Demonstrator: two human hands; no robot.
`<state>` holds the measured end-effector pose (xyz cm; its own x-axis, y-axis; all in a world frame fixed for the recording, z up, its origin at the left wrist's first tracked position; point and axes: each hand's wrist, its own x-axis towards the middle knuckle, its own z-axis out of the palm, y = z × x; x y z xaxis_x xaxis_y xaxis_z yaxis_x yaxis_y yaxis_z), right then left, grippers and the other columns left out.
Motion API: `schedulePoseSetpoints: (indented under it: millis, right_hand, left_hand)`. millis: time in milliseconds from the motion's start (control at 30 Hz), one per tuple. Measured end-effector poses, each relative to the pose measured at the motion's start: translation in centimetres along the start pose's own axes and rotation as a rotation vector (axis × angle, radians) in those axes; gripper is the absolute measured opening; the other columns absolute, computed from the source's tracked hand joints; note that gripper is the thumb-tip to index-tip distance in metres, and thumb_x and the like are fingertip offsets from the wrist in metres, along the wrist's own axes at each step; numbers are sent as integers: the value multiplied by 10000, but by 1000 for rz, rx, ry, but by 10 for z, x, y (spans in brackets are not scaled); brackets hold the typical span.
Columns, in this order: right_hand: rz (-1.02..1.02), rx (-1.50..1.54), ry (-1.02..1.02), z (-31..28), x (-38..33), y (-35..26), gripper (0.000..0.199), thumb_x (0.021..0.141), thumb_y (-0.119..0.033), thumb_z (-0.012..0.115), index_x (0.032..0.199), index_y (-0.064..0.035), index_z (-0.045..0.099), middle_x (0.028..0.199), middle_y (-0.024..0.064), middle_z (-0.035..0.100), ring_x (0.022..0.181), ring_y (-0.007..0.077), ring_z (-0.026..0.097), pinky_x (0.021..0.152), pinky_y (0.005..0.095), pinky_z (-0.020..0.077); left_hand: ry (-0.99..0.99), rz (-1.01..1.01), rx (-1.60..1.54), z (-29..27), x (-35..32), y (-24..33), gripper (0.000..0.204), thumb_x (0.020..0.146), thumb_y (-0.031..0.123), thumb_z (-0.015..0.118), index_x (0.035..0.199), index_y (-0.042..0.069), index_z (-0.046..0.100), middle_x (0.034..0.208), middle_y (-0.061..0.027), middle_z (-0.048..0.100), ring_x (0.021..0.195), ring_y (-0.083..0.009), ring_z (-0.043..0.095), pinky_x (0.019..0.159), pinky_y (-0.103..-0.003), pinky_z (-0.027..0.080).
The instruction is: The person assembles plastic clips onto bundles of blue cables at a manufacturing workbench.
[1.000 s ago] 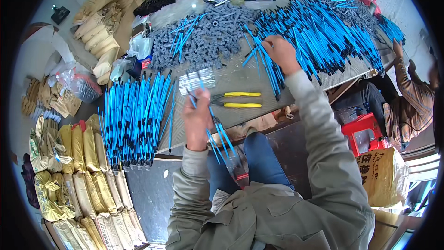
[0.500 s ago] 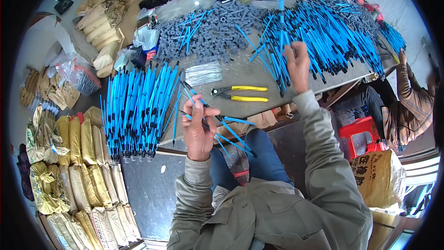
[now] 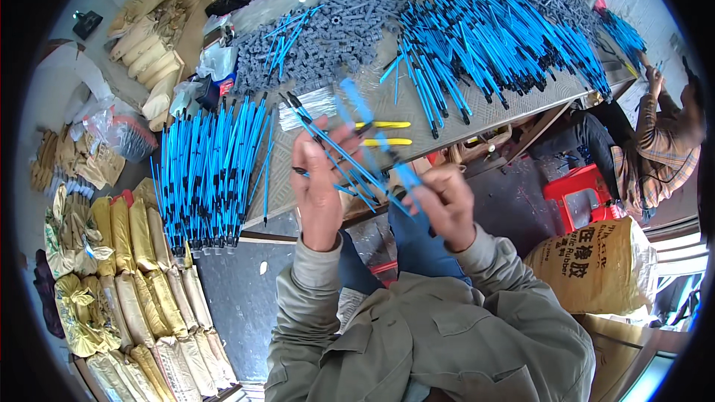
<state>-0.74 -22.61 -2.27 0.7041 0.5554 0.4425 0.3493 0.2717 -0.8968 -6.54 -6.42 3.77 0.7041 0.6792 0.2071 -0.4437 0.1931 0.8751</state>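
Note:
Several thin blue rods with black ends [image 3: 346, 155] lie across my left hand [image 3: 320, 186], whose fingers curl round them. Close by on the right, my right hand [image 3: 445, 205] pinches a blue rod [image 3: 401, 167] that is smeared by motion. This rod slants up and left, near the fingers of my left hand. Behind my hands, yellow-handled pliers [image 3: 387, 142] rest on the table, partly hidden by the rods. A bundle of clear thin strips [image 3: 302, 108] lies next to my left fingers.
Blue rods stand in rows [image 3: 212, 175] at the table's left end. A large heap of blue rods [image 3: 506, 45] spreads right, beside grey connector pieces [image 3: 320, 41]. Stacked sacks [image 3: 138, 290] are on the left. Another person [image 3: 659, 141] sits at the right near a red stool [image 3: 577, 197].
My right hand has come down from the rod heap toward my left hand, bringing a blue rod. My left hand still holds its rods. The view has shifted slightly.

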Motion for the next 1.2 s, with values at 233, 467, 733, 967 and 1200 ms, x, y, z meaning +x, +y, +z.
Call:
schedulePoseSetpoints:
  millis: [233, 467, 733, 967, 1200]
  right_hand:
    - [-71, -119, -253, -18, 46, 31, 145, 859, -39, 568, 990, 14, 538, 856, 87, 634, 781, 154, 607, 674, 291, 496]
    - [-76, -1212, 89, -85, 207, 121, 165, 812, -260, 569, 879, -130, 645, 876, 123, 624, 775, 327, 632, 617, 401, 512]
    - [45, -1420, 6, -64, 203, 123, 216, 763, -319, 621, 861, -127, 647, 829, 104, 611, 755, 279, 639, 626, 398, 503]
    - [-85, -644, 182, -67, 198, 87, 226, 775, -287, 664, 843, -74, 633, 700, 95, 613, 589, 208, 596, 560, 334, 469]
    - [-357, -458, 423, -45, 95, -13, 56, 832, -47, 627, 835, -25, 576, 680, 0, 565, 563, 29, 476, 483, 174, 369]
  left_hand:
    - [83, 26, 25, -34, 4, -11, 341, 948, 387, 431, 1014, 64, 517, 706, -2, 508, 563, -72, 451, 486, -188, 352]
    - [208, -152, -322, -35, -4, 2, 196, 921, 291, 530, 944, 96, 533, 645, 9, 491, 473, -49, 384, 406, -193, 270]
    - [211, -127, -140, -44, -23, 12, 254, 928, 336, 496, 944, 83, 512, 715, -48, 588, 593, -139, 582, 527, -245, 471]
    - [-194, -344, -281, -31, -43, 8, 271, 956, 317, 422, 1001, 61, 500, 1010, -244, 612, 895, -308, 635, 792, -449, 516]
    - [-55, -220, -32, -47, -24, 10, 368, 967, 336, 383, 1087, -2, 467, 1127, -288, 544, 998, -328, 602, 838, -441, 500]
